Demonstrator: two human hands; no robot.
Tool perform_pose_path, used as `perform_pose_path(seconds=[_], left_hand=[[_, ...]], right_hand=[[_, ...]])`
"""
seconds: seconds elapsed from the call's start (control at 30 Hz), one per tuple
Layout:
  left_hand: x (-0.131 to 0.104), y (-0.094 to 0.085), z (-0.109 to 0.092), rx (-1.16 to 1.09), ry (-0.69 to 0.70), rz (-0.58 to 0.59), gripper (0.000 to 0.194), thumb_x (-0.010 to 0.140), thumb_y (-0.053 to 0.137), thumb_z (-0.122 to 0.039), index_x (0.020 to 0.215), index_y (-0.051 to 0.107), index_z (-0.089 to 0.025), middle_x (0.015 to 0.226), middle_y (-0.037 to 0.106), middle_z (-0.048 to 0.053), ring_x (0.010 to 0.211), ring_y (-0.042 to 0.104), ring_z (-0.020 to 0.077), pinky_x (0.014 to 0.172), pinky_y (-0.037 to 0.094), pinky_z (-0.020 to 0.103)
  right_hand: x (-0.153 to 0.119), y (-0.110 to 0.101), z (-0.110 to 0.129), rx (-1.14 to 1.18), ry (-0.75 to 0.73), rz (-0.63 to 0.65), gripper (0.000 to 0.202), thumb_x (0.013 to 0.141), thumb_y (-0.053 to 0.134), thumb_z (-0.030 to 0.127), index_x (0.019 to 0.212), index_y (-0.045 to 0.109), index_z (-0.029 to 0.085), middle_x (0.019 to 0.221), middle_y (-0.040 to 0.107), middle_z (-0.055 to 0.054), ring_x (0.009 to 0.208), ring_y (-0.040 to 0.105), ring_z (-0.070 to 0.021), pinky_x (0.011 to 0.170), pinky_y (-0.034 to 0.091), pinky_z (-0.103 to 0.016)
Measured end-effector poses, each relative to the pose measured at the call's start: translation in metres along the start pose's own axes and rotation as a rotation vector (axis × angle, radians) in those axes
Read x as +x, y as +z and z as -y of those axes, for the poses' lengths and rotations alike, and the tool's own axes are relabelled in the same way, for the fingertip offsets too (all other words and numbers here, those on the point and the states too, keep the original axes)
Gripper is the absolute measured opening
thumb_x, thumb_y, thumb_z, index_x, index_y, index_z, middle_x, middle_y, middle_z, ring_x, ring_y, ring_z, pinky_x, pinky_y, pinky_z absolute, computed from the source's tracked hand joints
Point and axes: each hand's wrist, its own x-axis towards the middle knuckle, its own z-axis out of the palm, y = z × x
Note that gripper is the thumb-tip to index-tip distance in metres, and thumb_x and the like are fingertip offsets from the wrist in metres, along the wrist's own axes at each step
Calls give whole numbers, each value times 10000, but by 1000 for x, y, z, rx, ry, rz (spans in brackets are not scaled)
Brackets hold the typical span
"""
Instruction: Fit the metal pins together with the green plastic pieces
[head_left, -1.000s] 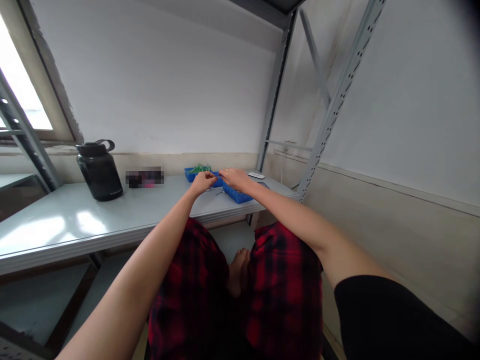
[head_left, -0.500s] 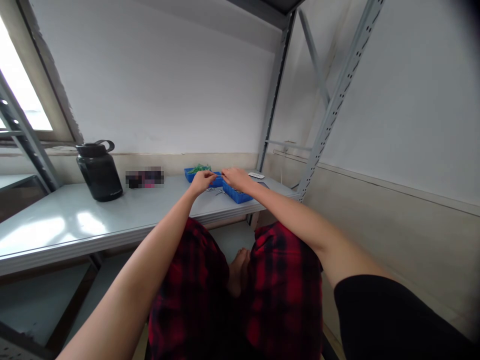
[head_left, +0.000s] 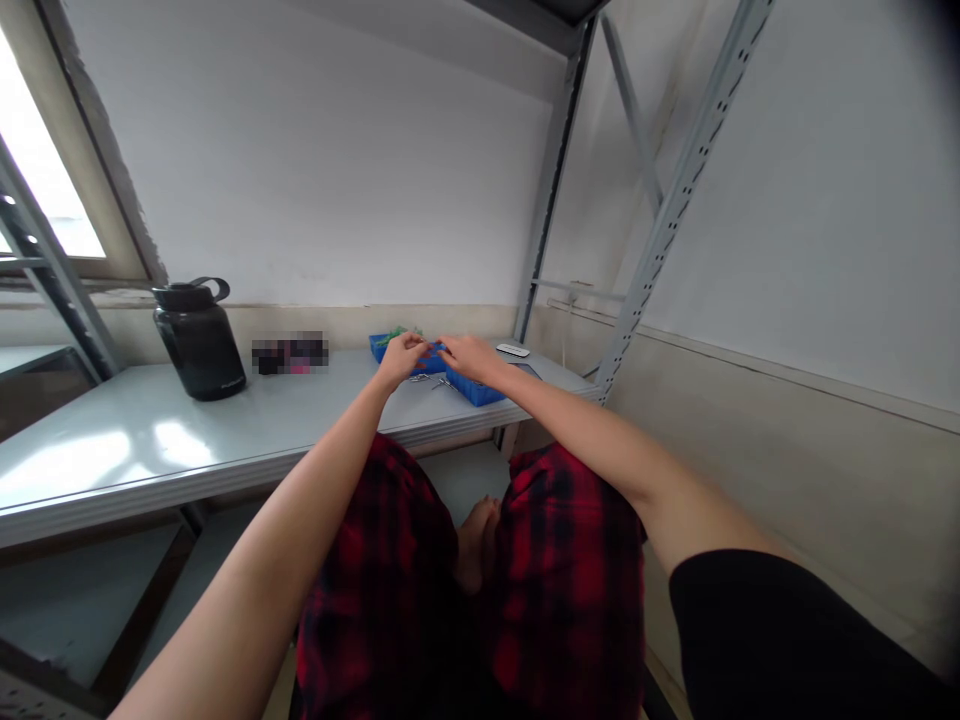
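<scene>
Over the blue trays, my left hand (head_left: pixel 403 358) has its thumb and fingertips pinched together; whatever lies between them is too small to make out. My right hand (head_left: pixel 471 358) faces it from the right, fingers bent and tips drawn together close to the left fingertips, their grip unclear at this size. Beneath the right hand is a blue tray (head_left: pixel 480 393), its contents mostly hidden. Behind the left hand, another blue tray (head_left: pixel 377 352) bears thin green pieces (head_left: pixel 397 335). Small shiny metal tools, scissors-like (head_left: pixel 442 383), lie on the table between the hands and its front edge.
A dark water bottle (head_left: pixel 199 345) with a loop lid stands on the left of the grey table (head_left: pixel 315 405). Right of it lies a pixelated dark object (head_left: pixel 291 354). A white flat object (head_left: pixel 513 350) rests behind the right forearm. Metal shelf posts (head_left: pixel 675 200) rise at the right.
The fingertips of both hands have shifted slightly, with the left fingers a little more spread at the tips. The trays, tools and bottle have stayed in place.
</scene>
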Motion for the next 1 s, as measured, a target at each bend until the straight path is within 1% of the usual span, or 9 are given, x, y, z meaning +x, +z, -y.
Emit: perform_pose_path(seconds=[0.07, 0.13, 0.17, 0.27, 0.33, 0.53, 0.67, 0.8, 1.0], left_hand=[[1, 0, 1, 44, -6, -4, 84, 779, 628, -159, 856, 649, -134, 861, 739, 88, 781, 685, 193, 649, 524, 281], [2, 0, 3, 115, 34, 7, 85, 770, 636, -163, 831, 683, -125, 774, 721, 66, 706, 657, 179, 628, 500, 276], [3, -1, 5, 147, 63, 16, 96, 768, 645, -177, 820, 703, -121, 738, 709, 55, 679, 639, 173, 620, 488, 275], [6, -3, 9, 204, 129, 46, 161, 765, 678, -246, 819, 757, -117, 694, 694, 39, 648, 600, 166, 613, 469, 280], [7, -4, 11, 212, 143, 66, 199, 754, 702, -282, 837, 779, -118, 706, 700, 41, 651, 591, 167, 609, 462, 283], [10, -6, 14, 219, 132, 91, 249, 728, 746, -314, 888, 791, -129, 749, 713, 67, 676, 611, 183, 595, 469, 289], [11, -8, 15, 213, 104, 72, 253, 727, 744, -307, 901, 778, -127, 735, 702, 68, 669, 613, 181, 589, 473, 286], [10, -8, 15, 200, 80, 62, 228, 735, 735, -315, 858, 769, -127, 714, 694, 64, 668, 614, 181, 582, 469, 280], [8, -7, 12, 185, 58, 61, 182, 721, 752, -317, 764, 748, -141, 694, 688, 48, 657, 609, 173, 608, 479, 285]], right_hand=[[-1, -1, 2, 7, -29, -28, 393, 1022, 417, 272, 1386, 537, 189, 1273, 678, -113, 1088, 647, -242, 828, 469, -296], [-2, -3, 4, 8, -70, -34, 424, 1012, 414, 215, 1425, 504, 190, 1307, 658, -115, 1114, 635, -239, 843, 468, -298], [-3, -4, 4, 2, -84, -26, 421, 1008, 408, 192, 1415, 516, 184, 1296, 662, -118, 1110, 636, -237, 844, 467, -295], [-3, -7, 6, -34, -78, 14, 349, 1013, 390, 175, 1282, 612, 155, 1193, 696, -133, 1049, 652, -232, 813, 463, -282], [-2, -7, 5, -57, -61, 20, 318, 1019, 388, 186, 1200, 647, 147, 1148, 705, -141, 1016, 656, -229, 791, 458, -274], [3, 0, -3, -67, -65, 25, 296, 1025, 389, 215, 1128, 663, 169, 1092, 720, -120, 959, 657, -222, 753, 441, -266], [2, -1, -2, -72, -42, 47, 289, 1018, 399, 215, 1138, 658, 167, 1071, 729, -125, 913, 664, -222, 705, 428, -263], [2, -1, -4, -72, -25, 38, 284, 1016, 398, 227, 1141, 646, 173, 1079, 731, -119, 887, 665, -222, 679, 418, -266], [6, 5, -10, -78, -4, 21, 299, 1033, 368, 272, 1133, 637, 191, 1083, 731, -107, 888, 667, -228, 686, 423, -272]])
